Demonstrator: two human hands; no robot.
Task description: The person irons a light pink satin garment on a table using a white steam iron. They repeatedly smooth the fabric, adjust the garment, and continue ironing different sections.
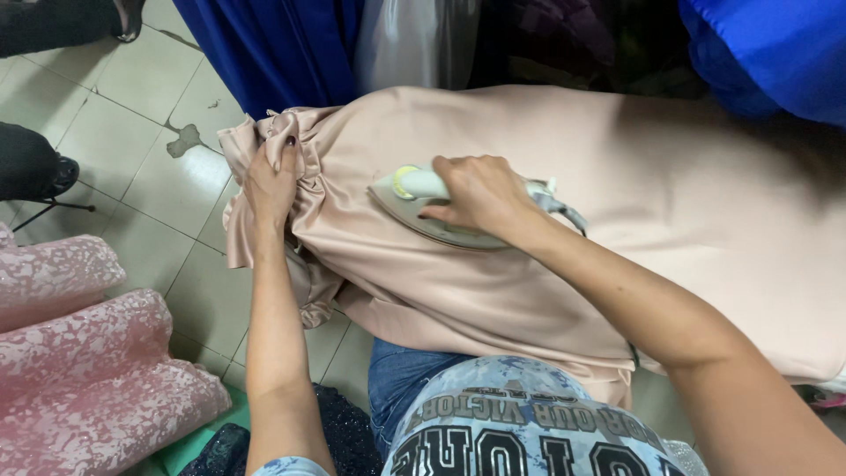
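Observation:
A pale pink satin garment (670, 194) lies spread over an ironing surface that it hides. My right hand (476, 194) is closed around the handle of a white and pale green iron (414, 189), whose soleplate rests on the fabric with its tip pointing left. My left hand (273, 181) grips the gathered, bunched end of the garment (291, 132) at the left edge, pulling it taut. The iron's grey cord (564, 211) trails off behind my right wrist.
Folded pink sequined fabric (88, 370) is stacked at the lower left. Blue cloth (273, 48) hangs at the top, more blue cloth (775, 53) at the top right. The tiled floor (141, 159) shows on the left, with another person's dark shoe (35, 167).

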